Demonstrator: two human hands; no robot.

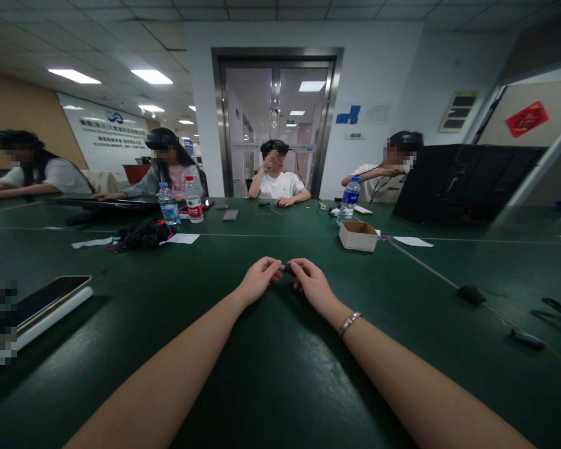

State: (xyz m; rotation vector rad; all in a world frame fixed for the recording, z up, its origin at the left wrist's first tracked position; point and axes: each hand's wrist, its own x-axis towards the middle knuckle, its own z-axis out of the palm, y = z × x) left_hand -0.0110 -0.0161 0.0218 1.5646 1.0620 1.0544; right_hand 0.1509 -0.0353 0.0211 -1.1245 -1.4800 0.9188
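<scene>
Small Dark Piece (288, 269) Held Between Two Hands Over Green Surface (280, 374)

Work sits midway, by the look of it: the piece is picked up and centred in front of the wearer, its handling apparently unfinished, since neither hand has let go. The left hand (262, 277) pinches the paler end; the right hand (311, 282), a silver-toned bracelet (349, 323) at its wrist, grasps the darker end, so each grip is engaged on the same piece. Whether its two ends are being joined, parted or merely turned cannot be told, and putting it down remains undone. The piece looks short and slim, near-black for most of its visible length, with a light, possibly metallic tip; fingers cover the rest. A small box (358, 240) stands beyond the right hand, and a co-worker in a white top (283, 185) sits opposite.
</scene>
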